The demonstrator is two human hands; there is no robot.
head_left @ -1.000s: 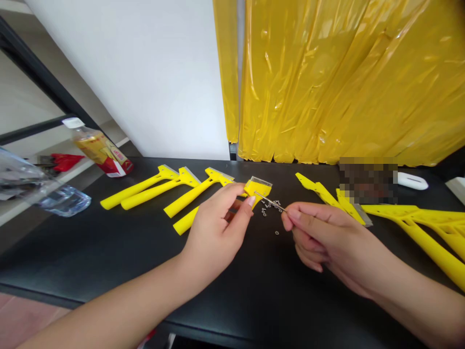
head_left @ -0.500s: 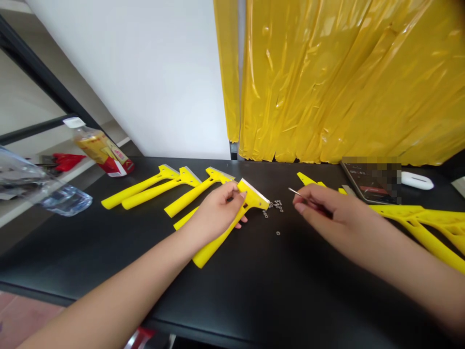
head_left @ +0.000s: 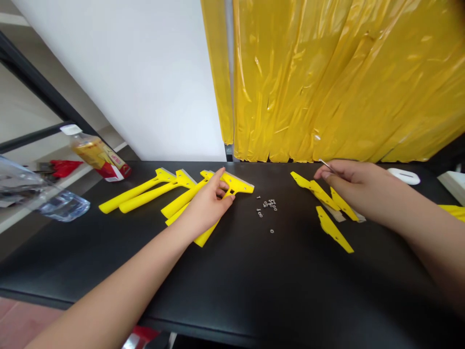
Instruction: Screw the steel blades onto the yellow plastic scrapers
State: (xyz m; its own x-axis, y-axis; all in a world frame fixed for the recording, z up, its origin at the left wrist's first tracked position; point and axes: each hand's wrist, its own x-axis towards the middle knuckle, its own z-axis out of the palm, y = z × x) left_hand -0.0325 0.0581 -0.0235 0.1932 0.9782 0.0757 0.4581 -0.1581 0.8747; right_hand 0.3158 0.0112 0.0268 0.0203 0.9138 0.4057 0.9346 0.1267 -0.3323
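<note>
My left hand (head_left: 208, 206) is closed around the neck of a yellow scraper (head_left: 238, 183), whose wide head with a metal blade edge points away to the right. Beside it on the left lie several similar scrapers, among them one with a long handle (head_left: 145, 195); my fingers partly cover the closest ones. In my right hand (head_left: 358, 182) is a thin metal rod (head_left: 326, 165), pinched between thumb and fingers; its rear end is hidden. Below that hand are several flat yellow plates (head_left: 334, 230), some with blades. Small screws and nuts (head_left: 269, 203) are scattered between my hands.
A drink bottle (head_left: 100, 155) leans at the back left, near a clear plastic bottle (head_left: 63, 209). Behind the black table (head_left: 232, 291) stand a white panel (head_left: 145, 77) and yellow wrapped sheeting (head_left: 327, 77). A white case (head_left: 404, 176) lies at the back right.
My left hand has carried the scraper away from me and slightly left, towards the other scrapers. My right hand has moved right and farther back with the rod, uncovering the yellow plates.
</note>
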